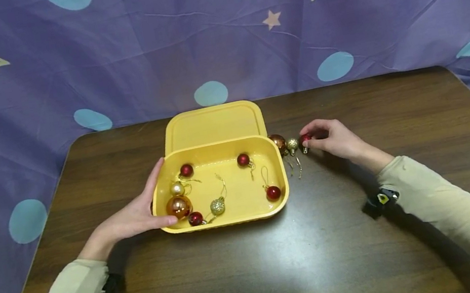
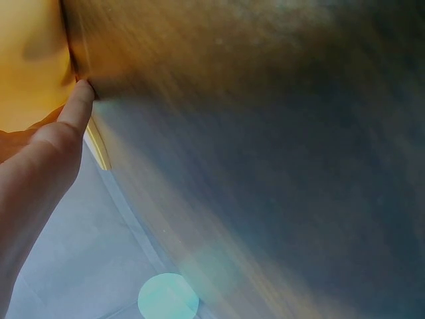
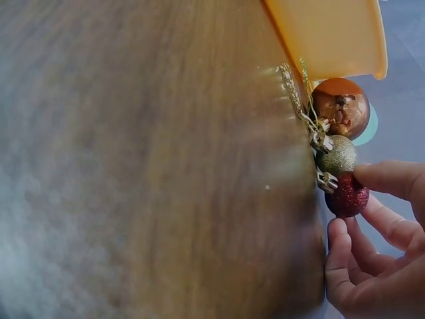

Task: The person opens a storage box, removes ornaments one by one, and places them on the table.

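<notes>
A yellow plastic box (image 1: 233,221) stands on the table, holding several small Christmas baubles. My left hand (image 1: 135,216) holds its left end, thumb over the rim at the front corner and fingers along the outside; in the left wrist view a finger touches the wall. My right hand (image 1: 335,141) pinches a red glitter bauble (image 3: 347,195) between thumb and fingers, just right of the box. Beside it, touching, sits a gold glitter bauble (image 3: 337,156), then a larger shiny copper bauble (image 3: 341,107) near the box wall. Their gold strings lie towards the front.
Behind the box lies its yellow lid (image 1: 214,125). Inside are red baubles, a gold glitter bauble (image 1: 217,206), a pale gold bauble (image 1: 177,189) and a large copper bauble (image 1: 178,206). A purple patterned cloth (image 1: 218,41) hangs behind the brown wooden table (image 1: 237,279).
</notes>
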`<state>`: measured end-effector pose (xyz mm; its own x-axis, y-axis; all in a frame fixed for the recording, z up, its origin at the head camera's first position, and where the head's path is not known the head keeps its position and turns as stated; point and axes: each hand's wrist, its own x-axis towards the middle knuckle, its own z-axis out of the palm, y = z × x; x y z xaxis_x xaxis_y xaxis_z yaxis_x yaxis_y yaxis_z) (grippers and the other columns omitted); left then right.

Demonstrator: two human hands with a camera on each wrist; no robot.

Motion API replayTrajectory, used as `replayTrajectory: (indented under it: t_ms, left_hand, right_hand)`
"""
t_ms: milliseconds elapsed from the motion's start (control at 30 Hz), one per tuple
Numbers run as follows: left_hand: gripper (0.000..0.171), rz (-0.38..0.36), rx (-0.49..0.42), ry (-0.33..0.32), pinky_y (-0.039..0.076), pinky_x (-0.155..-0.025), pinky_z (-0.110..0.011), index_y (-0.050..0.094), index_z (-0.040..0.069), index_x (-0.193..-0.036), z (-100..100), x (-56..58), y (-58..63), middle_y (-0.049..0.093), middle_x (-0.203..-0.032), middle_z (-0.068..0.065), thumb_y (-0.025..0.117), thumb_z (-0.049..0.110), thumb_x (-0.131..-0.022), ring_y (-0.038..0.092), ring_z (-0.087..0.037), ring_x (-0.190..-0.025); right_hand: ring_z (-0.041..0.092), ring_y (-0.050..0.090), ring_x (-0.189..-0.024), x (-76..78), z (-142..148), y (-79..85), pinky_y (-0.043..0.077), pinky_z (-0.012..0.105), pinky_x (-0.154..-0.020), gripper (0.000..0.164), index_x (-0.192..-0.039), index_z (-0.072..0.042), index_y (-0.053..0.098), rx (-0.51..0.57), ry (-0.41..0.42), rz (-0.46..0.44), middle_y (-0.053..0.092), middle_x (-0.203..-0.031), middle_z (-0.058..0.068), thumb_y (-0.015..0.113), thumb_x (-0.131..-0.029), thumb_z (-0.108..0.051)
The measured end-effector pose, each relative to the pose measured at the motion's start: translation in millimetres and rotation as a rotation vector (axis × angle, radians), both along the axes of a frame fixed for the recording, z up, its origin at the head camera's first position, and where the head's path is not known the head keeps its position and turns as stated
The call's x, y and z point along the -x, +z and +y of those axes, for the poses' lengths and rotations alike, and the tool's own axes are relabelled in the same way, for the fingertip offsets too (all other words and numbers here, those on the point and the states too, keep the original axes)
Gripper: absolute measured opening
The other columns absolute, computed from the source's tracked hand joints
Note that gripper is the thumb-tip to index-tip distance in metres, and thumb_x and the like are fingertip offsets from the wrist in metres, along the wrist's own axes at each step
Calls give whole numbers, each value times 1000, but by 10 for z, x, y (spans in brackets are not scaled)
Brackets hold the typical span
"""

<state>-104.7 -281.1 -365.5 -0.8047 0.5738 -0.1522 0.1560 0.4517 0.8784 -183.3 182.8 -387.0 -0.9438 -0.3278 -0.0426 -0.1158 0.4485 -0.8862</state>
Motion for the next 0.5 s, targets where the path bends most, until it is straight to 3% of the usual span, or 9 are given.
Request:
replayTrajectory:
  t_ms: [500]
  left_hand:
    - [119, 11, 15, 0, 22, -100, -10, -17, 28, -153, -6, 3, -12, -13, -159, -12, 78, 12, -82, 17, -40, -137]
  right_hand:
    - [16, 56, -75, 32, -7, 9, 46, 24, -62, 29, -114, 2, 65, -12, 7, -11, 64, -95, 16, 70, -88, -9]
